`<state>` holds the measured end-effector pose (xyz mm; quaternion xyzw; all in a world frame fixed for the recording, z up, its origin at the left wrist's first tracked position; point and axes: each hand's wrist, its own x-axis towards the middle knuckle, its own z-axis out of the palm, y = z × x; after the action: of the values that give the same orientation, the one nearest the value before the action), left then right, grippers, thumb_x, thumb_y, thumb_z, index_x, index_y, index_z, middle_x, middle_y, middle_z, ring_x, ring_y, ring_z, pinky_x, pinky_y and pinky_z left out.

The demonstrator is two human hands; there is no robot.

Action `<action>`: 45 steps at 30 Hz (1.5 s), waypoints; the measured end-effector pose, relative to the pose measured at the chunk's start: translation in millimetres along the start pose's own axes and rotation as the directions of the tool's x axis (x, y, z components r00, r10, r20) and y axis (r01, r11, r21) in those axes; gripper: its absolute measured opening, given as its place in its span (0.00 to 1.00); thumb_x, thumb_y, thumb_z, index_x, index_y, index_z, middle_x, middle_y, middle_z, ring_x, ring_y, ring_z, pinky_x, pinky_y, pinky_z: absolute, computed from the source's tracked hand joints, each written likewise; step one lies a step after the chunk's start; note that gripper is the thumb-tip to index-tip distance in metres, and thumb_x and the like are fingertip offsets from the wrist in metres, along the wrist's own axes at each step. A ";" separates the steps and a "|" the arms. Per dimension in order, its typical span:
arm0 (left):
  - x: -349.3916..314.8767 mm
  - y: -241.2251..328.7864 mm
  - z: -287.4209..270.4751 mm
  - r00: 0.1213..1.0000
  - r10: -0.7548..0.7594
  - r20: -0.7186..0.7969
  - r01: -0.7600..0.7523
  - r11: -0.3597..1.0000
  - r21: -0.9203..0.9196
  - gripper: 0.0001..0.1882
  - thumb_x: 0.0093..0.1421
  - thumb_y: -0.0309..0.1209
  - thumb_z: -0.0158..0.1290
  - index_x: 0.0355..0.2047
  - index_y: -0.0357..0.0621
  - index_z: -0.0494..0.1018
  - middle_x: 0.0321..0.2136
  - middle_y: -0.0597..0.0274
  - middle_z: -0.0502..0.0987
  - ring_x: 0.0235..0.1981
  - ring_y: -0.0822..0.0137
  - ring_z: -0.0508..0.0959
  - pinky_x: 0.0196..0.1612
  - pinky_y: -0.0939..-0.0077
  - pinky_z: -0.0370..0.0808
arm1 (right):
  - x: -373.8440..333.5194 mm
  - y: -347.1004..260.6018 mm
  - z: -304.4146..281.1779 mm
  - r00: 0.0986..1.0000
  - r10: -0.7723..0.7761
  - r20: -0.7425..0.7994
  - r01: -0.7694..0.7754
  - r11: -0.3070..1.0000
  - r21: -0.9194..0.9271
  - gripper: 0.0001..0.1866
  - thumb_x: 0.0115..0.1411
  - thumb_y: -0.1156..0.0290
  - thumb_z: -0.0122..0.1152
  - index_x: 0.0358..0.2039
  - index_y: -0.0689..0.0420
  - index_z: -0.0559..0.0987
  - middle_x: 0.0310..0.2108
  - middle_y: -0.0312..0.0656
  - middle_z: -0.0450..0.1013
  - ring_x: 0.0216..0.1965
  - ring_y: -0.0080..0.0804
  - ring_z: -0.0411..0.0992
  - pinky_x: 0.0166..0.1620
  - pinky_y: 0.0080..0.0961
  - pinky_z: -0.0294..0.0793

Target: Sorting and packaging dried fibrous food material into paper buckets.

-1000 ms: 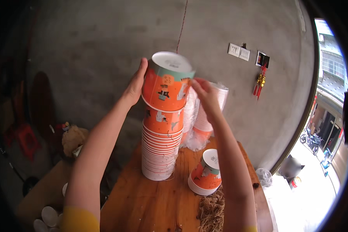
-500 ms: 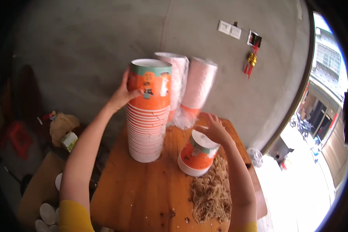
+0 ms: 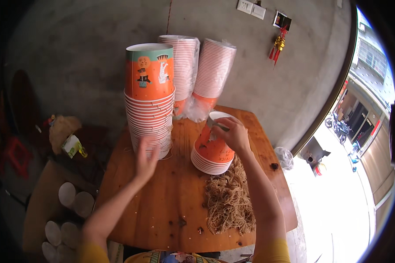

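Note:
A tall stack of orange paper tubs (image 3: 149, 74) with green bands stands upside down on the wooden table, white rims nested below the top tub. In front of its lower part is my left hand (image 3: 147, 162), blurred, its fingers apart and holding nothing; whether it touches the stack I cannot tell. To the right, my right hand (image 3: 235, 136) grips the upper end of a shorter upside-down stack of the same paper tubs (image 3: 213, 153). Its thumb and fingers partly hide the top tub. A heap of tan, string-like strands (image 3: 230, 201) lies just nearer, under my right forearm.
Behind stand two plastic-wrapped tub stacks, one in the middle (image 3: 182, 65) and one leaning right (image 3: 215, 70), near the grey wall (image 3: 83, 52). Several white round-ended items (image 3: 83, 204) lie on a brown surface at lower left. A bright doorway opens at right.
My left hand has let go of the tall stack's top tub and moved down toward me. My right hand has closed on the short stack's upper end. The view has tilted down.

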<state>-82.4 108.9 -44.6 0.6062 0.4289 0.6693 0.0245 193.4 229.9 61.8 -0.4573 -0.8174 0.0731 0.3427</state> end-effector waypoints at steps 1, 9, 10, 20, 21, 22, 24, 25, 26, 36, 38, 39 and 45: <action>-20.7 1.4 11.4 0.992 -0.117 0.056 0.120 0.991 -0.052 0.14 0.62 0.26 0.53 0.47 0.37 0.67 0.42 0.59 0.72 0.46 0.64 0.72 0.53 0.69 0.67 | 1.1 0.4 0.5 1.000 -0.003 0.004 0.003 1.000 0.003 0.20 0.53 0.49 0.64 0.44 0.43 0.82 0.49 0.33 0.76 0.54 0.39 0.70 0.55 0.48 0.65; -52.1 -39.7 64.3 0.891 -0.371 0.260 0.433 0.867 -0.247 0.19 0.67 0.32 0.50 0.56 0.41 0.66 0.48 0.56 0.73 0.48 0.67 0.74 0.49 0.74 0.72 | 14.3 -13.2 -13.8 0.974 -0.216 -0.065 0.208 0.971 -0.114 0.18 0.53 0.50 0.65 0.41 0.43 0.83 0.46 0.33 0.77 0.49 0.36 0.73 0.52 0.46 0.68; -47.6 -40.3 67.3 0.878 -0.407 0.253 0.470 0.833 -0.292 0.20 0.67 0.34 0.52 0.56 0.40 0.66 0.47 0.57 0.74 0.49 0.68 0.74 0.51 0.75 0.71 | 18.5 -17.1 -21.9 0.967 -0.230 -0.110 0.225 0.973 -0.055 0.19 0.53 0.50 0.66 0.42 0.43 0.82 0.47 0.32 0.76 0.50 0.36 0.73 0.52 0.49 0.66; 64.6 86.8 100.3 0.899 -0.130 0.418 0.391 0.669 -0.632 0.24 0.70 0.43 0.43 0.60 0.43 0.63 0.58 0.59 0.67 0.59 0.67 0.68 0.63 0.67 0.62 | -37.7 -59.9 -99.1 0.647 -0.446 -0.618 0.425 0.884 -0.193 0.21 0.46 0.62 0.74 0.42 0.51 0.81 0.49 0.37 0.76 0.52 0.41 0.71 0.54 0.38 0.66; 66.0 98.6 101.6 0.896 -0.133 0.423 0.397 0.665 -0.633 0.24 0.70 0.43 0.43 0.60 0.43 0.63 0.58 0.59 0.67 0.59 0.67 0.68 0.63 0.67 0.62 | -47.1 -58.8 -101.5 0.625 -0.391 -0.676 0.411 0.901 -0.140 0.22 0.45 0.64 0.75 0.42 0.52 0.81 0.49 0.39 0.76 0.52 0.42 0.71 0.54 0.38 0.67; 66.8 109.1 103.3 0.879 -0.167 0.446 0.442 0.636 -0.632 0.23 0.70 0.44 0.43 0.60 0.45 0.63 0.58 0.60 0.67 0.59 0.68 0.68 0.63 0.66 0.62 | -53.2 -56.4 -103.9 0.628 -0.363 -0.688 0.419 0.903 -0.094 0.24 0.43 0.68 0.76 0.44 0.52 0.80 0.50 0.40 0.75 0.52 0.43 0.71 0.54 0.39 0.68; 65.7 110.3 106.4 0.862 -0.200 0.466 0.481 0.611 -0.628 0.23 0.69 0.45 0.44 0.60 0.47 0.63 0.58 0.61 0.66 0.58 0.69 0.68 0.63 0.66 0.62 | -60.7 -46.6 -99.2 0.626 -0.397 -0.672 0.425 0.895 -0.134 0.24 0.45 0.66 0.75 0.45 0.52 0.80 0.51 0.39 0.74 0.52 0.42 0.70 0.55 0.39 0.66; 65.0 98.8 110.4 0.801 -0.294 0.521 0.592 0.519 -0.616 0.23 0.68 0.44 0.46 0.58 0.48 0.64 0.59 0.63 0.66 0.58 0.70 0.68 0.63 0.65 0.62 | -62.3 -41.9 -93.8 0.657 -0.411 -0.632 0.384 0.904 -0.189 0.23 0.45 0.65 0.74 0.44 0.51 0.80 0.51 0.38 0.73 0.53 0.41 0.69 0.56 0.38 0.64; 62.4 85.8 119.5 0.720 -0.372 0.586 0.694 0.405 -0.595 0.22 0.67 0.44 0.48 0.57 0.49 0.65 0.60 0.65 0.65 0.58 0.71 0.68 0.63 0.65 0.62 | -61.1 -36.1 -87.8 0.687 -0.408 -0.601 0.370 0.908 -0.194 0.23 0.46 0.63 0.74 0.44 0.49 0.80 0.51 0.37 0.73 0.54 0.40 0.68 0.56 0.37 0.62; 103.3 93.3 89.1 0.817 -0.207 0.538 0.559 0.057 -0.827 0.17 0.67 0.37 0.50 0.53 0.46 0.69 0.51 0.64 0.74 0.55 0.68 0.72 0.61 0.65 0.66 | -55.2 -70.6 -103.0 0.627 -0.541 -0.560 0.531 0.823 -0.201 0.26 0.49 0.62 0.71 0.49 0.49 0.77 0.57 0.39 0.69 0.55 0.44 0.66 0.58 0.42 0.59; 104.7 130.9 59.7 0.828 -0.218 0.516 0.540 0.068 -0.839 0.16 0.67 0.34 0.49 0.53 0.45 0.69 0.52 0.63 0.73 0.54 0.67 0.72 0.61 0.65 0.66 | -88.1 -64.9 -110.0 0.630 -0.475 -0.614 0.507 0.851 -0.138 0.26 0.49 0.63 0.71 0.50 0.51 0.76 0.57 0.43 0.68 0.55 0.46 0.66 0.57 0.42 0.62; 98.2 134.1 36.8 0.869 -0.209 0.449 0.490 0.234 -0.839 0.16 0.68 0.35 0.49 0.54 0.45 0.68 0.52 0.63 0.73 0.55 0.68 0.72 0.61 0.66 0.66 | -107.7 -46.5 -96.9 0.703 -0.376 -0.604 0.456 0.890 -0.023 0.26 0.49 0.65 0.70 0.50 0.53 0.76 0.53 0.45 0.70 0.53 0.46 0.68 0.53 0.39 0.66; 2.7 149.4 -22.7 0.791 -0.280 0.544 0.359 0.932 -0.043 0.11 0.67 0.31 0.51 0.44 0.36 0.72 0.32 0.66 0.76 0.35 0.79 0.73 0.38 0.81 0.72 | -212.2 40.9 -46.6 0.984 -0.178 0.026 0.180 0.975 -0.130 0.15 0.54 0.68 0.67 0.42 0.54 0.77 0.37 0.43 0.75 0.44 0.43 0.72 0.45 0.37 0.73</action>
<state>-29.2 3.8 50.0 0.6821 0.4522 0.4912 0.2983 324.7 74.9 -25.5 -0.4030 -0.8606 -0.0089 0.3111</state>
